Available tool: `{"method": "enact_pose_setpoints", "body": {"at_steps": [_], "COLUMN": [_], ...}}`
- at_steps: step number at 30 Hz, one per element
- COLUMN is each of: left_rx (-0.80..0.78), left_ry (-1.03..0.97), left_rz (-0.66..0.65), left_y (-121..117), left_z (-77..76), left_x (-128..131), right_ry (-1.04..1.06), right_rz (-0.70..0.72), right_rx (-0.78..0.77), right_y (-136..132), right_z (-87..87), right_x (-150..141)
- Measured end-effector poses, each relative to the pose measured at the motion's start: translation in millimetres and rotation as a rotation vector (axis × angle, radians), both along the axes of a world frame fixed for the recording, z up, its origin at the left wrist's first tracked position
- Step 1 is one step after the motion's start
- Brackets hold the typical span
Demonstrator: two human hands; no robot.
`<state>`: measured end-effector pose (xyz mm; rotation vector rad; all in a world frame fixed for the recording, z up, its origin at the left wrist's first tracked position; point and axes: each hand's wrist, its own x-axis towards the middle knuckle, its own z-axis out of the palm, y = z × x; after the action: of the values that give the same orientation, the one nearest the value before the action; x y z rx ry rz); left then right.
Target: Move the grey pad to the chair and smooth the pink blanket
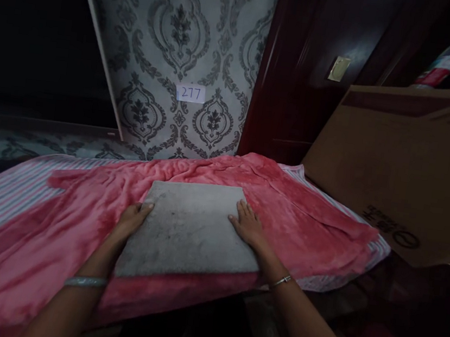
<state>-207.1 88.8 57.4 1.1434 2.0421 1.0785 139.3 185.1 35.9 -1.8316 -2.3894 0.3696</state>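
A flat grey square pad (190,230), soft and cloth-like with darker smudges, lies on a rumpled pink blanket (280,219). At its left edge is my left hand (133,220), closed on the border with the thumb on top and the other fingers partly hidden. My right hand (248,223) rests open across the right edge, its fingers stretched forward and slightly apart, thumb on the pad's surface. Each wrist wears a bracelet.
Striped bedding (10,178) shows beneath the blanket. A large cardboard box (397,168) stands at the right with a bottle (447,62) behind it. A dark screen (47,43) is at the left. Patterned wallpaper (180,32) bears a paper label (191,93) reading 277.
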Motion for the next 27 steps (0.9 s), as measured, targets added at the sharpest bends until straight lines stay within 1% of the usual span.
{"method": "enact_pose_setpoints", "body": {"at_steps": [2,3,5,6,7,9,10,12,15,17,19,22,27], "left_rx": [-0.006,-0.001,0.028,0.054,0.077,0.100,0.099,0.061,-0.011,-0.027,-0.031,-0.039,-0.082], "left_ry": [0.005,0.051,0.243,0.364,0.477,0.641,0.705,0.825,0.950,0.984,0.997,0.996,1.004], "left_rz": [-0.018,-0.010,0.042,0.057,0.045,-0.071,-0.142,-0.251,-0.288,-0.283,-0.280,-0.287,-0.305], "left_y": [-1,0,7,13,20,36,45,58,68,70,69,70,71], "left_z": [2.7,6.1,17.4,24.5,31.7,42.1,43.6,37.4,12.4,-2.9,-10.5,-9.9,-4.8], "left_x": [-5,-8,-11,-11,-8,5,13,29,42,42,39,35,39], "right_ry": [-0.020,-0.030,-0.033,-0.024,-0.008,0.040,0.065,0.102,0.116,0.116,0.112,0.085,0.007], "right_rz": [-0.026,-0.036,-0.015,0.023,0.075,0.198,0.253,0.330,0.363,0.358,0.333,0.240,0.030], "right_rx": [-0.010,0.002,0.048,0.070,0.087,0.108,0.118,0.137,0.147,0.149,0.149,0.138,0.157], "right_y": [1,2,4,6,8,11,13,16,21,25,33,50,73], "right_z": [7.4,13.0,26.4,33.4,39.8,49.0,50.9,48.4,33.9,23.7,17.3,13.6,3.5], "right_x": [-1,-5,-20,-32,-46,-76,-91,-115,-131,-129,-122,-100,-50]}}
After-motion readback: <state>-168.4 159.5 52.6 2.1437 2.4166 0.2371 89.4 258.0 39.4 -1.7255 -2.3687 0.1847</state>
